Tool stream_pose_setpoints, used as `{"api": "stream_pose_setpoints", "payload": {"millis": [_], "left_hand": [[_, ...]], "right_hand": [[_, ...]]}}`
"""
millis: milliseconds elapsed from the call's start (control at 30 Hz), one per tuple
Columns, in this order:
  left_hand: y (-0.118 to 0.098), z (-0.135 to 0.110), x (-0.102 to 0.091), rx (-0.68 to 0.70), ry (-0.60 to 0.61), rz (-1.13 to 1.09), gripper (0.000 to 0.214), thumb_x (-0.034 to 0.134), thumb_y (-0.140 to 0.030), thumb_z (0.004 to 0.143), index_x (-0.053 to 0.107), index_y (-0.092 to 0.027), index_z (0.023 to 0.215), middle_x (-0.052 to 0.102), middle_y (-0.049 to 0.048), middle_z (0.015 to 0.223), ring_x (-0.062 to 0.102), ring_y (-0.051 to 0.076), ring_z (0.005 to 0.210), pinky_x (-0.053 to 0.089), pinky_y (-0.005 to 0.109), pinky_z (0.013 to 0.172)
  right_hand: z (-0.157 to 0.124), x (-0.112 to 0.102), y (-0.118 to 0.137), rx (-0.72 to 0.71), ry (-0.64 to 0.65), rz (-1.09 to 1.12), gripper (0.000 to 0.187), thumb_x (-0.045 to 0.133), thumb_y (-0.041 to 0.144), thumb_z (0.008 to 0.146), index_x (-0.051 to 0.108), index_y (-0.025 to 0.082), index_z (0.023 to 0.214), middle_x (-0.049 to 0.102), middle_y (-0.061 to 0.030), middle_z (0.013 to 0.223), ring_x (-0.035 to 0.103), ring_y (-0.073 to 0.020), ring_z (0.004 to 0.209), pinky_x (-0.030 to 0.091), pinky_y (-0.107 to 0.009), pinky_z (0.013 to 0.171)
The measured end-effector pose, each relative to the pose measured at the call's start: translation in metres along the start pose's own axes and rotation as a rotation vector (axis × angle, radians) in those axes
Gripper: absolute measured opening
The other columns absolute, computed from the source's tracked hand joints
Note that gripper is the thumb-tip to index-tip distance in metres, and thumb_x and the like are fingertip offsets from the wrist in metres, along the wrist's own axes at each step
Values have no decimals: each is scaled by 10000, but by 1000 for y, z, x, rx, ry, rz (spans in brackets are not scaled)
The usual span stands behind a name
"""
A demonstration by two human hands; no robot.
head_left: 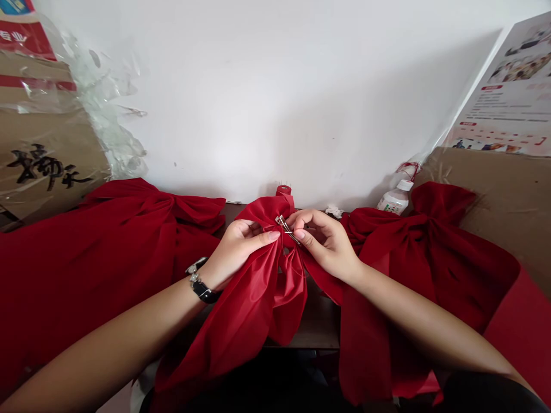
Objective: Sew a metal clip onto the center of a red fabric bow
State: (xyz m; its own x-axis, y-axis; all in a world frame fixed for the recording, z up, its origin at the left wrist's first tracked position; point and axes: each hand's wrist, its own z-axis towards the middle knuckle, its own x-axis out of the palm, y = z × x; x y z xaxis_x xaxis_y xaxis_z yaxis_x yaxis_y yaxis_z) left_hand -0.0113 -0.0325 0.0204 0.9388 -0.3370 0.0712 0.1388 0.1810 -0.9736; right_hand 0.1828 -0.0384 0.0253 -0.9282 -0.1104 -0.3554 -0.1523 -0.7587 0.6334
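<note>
The fingers (270,236) of the left hand (230,252) are bent nearly closed and pinch folds of a red bow (253,304); those of the right hand (325,244) are curled in, thumb and first finger tips close together on the low end of a metal clip (282,224). Say the clip is the middle of a clock. The biggest thing is the red heap (99,275) at nine o'clock, then the red pile (434,258) at three. The bow is in the middle, over the bench (321,327), one tail hanging toward seven o'clock. The clip is smaller, and tips from eleven to five across the bunched folds. To do it well, I think the left thumb should press the folds tight, and the right fingers should hold just the clip's end. Something thin crosses the clip; I can't tell what, so go gently.
</note>
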Motion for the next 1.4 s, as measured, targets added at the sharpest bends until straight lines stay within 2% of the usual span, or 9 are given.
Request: {"api": "stream_pose_setpoints", "payload": {"millis": [133,233,333,433,600,900,1100,1400], "left_hand": [[-1,-2,2,38,-27,41,213,772,-340,728,734,-166,846,734,25,820,659,159,745,516,254,708],[-1,-3,3,67,-39,66,220,771,-339,725,737,-156,843,738,32,819,667,182,770,523,279,732],[1,-4,5,86,-46,59,214,775,-327,719,734,-155,839,745,30,828,677,193,782,529,283,728],[1,-5,7,110,-39,56,191,776,-302,721,727,-155,833,753,25,840,690,193,806,536,271,732],[1,-5,9,120,-37,57,167,774,-269,724,724,-146,826,763,26,849,702,194,820,546,265,741],[3,-5,13,183,-63,69,168,769,-240,725,724,-122,836,769,62,902,707,207,851,558,284,780],[5,-5,15,250,-92,101,167,768,-233,723,719,-117,834,763,78,960,706,215,884,561,294,809],[7,-7,15,290,-67,93,195,787,-205,700,714,-133,866,768,53,885,715,200,850,576,267,785]], "right_hand": [[-3,0,7,-48,-108,-161,125,551,248,921,546,160,832,567,-16,765,547,-94,697,479,-211,665],[-6,1,13,-124,-123,-313,84,550,201,914,530,171,838,550,27,642,502,-69,549,435,-189,572],[-8,4,13,-219,-104,-420,68,546,159,906,507,177,853,576,26,647,519,-69,540,426,-185,556],[-9,6,9,-251,-94,-474,86,538,138,904,482,176,851,573,29,644,508,-65,538,419,-178,551],[-9,7,7,-245,-93,-507,108,532,127,905,466,172,833,487,67,556,410,-46,467,361,-162,495],[-12,11,4,-209,-76,-497,106,508,121,911,445,170,840,451,69,557,398,-40,473,338,-152,490],[-14,12,7,-193,-61,-486,107,483,106,909,437,173,840,370,84,527,339,-42,451,316,-159,473],[-12,11,6,-194,-57,-453,107,499,127,909,437,174,835,466,58,590,411,-43,480,345,-159,488]]}}
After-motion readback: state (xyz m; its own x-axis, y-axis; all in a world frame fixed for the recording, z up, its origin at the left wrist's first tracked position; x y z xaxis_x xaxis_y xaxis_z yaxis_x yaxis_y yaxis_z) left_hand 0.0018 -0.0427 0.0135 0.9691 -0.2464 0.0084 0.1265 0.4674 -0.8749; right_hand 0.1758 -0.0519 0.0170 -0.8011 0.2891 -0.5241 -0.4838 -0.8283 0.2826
